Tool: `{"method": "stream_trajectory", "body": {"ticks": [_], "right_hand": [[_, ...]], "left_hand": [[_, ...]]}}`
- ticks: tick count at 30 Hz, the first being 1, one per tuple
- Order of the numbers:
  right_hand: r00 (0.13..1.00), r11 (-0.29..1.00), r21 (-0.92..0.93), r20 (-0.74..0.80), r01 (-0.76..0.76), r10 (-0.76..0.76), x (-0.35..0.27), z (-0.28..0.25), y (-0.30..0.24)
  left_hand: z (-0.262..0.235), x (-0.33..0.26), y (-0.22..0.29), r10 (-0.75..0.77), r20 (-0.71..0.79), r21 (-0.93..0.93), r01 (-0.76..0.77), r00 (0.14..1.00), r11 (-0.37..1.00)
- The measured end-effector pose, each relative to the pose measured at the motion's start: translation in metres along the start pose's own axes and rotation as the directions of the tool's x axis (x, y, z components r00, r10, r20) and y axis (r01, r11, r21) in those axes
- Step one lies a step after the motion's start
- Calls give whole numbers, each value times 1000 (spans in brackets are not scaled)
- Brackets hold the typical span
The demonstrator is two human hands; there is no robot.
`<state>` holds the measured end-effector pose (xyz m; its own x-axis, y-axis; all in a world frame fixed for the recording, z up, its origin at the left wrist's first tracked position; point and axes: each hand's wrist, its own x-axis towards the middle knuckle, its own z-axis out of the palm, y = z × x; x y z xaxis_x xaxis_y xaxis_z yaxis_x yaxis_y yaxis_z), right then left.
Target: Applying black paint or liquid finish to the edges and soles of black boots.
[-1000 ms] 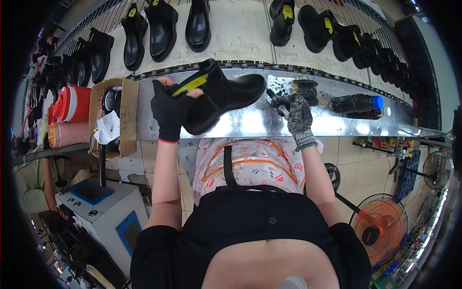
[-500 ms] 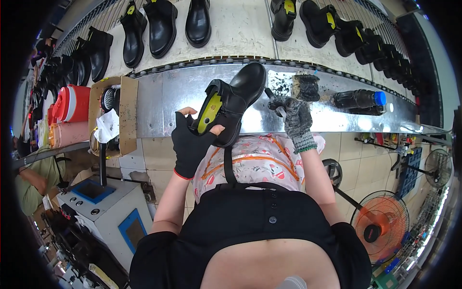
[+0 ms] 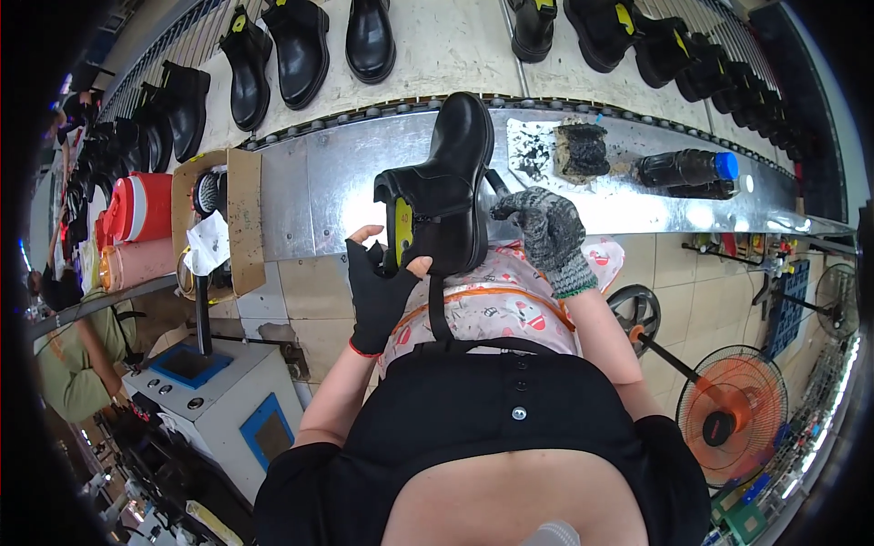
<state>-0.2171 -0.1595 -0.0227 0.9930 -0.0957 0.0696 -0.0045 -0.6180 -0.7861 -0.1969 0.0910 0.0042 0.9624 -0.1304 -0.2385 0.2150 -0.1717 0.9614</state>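
A black leather ankle boot (image 3: 452, 173) with a yellow insole is tilted over the near edge of the metal ledge, toe pointing away. My left hand (image 3: 387, 291), in a black glove with bare fingertips, grips it at the heel and collar end. Closed in a grey knit glove, my right hand (image 3: 546, 232) pinches a slim dark-tipped applicator (image 3: 497, 182). Its tip is against or very near the boot's right side, by the sole edge; I cannot tell which. A blackened sponge block (image 3: 581, 152) sits on a stained white sheet (image 3: 531, 150) beyond the right hand.
Behind the metal ledge (image 3: 300, 196) runs a conveyor (image 3: 437, 55) carrying several black boots. A dark bottle with a blue cap (image 3: 683, 170) lies to the right. At left are a cardboard box (image 3: 244, 218) with a brush and a red jug (image 3: 141, 207). An orange fan (image 3: 728, 414) stands lower right.
The boot has swung so its toe points straighter away, shifting slightly left. My right hand has moved left and lower, bringing the applicator's tip to the boot's side.
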Motion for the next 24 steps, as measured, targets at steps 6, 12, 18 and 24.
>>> {"method": "stream_trajectory", "body": {"ticks": [6,12,18,24], "right_hand": [[999,998,56,42,18,-20,-6,-4,-10],[996,998,-45,86,41,-37,-14,-5,-3],[988,971,-204,114,125,-103,-25,-25,-11],[959,989,-133,284,62,-21,-42,-46,-19]], "left_hand": [[-6,-5,6,-327,92,-237,340,940,910],[-16,-2,-20,-411,314,-340,506,856,793],[-7,-4,-14,-435,334,-326,536,836,779],[7,-4,6,-449,307,-276,530,839,802]]}}
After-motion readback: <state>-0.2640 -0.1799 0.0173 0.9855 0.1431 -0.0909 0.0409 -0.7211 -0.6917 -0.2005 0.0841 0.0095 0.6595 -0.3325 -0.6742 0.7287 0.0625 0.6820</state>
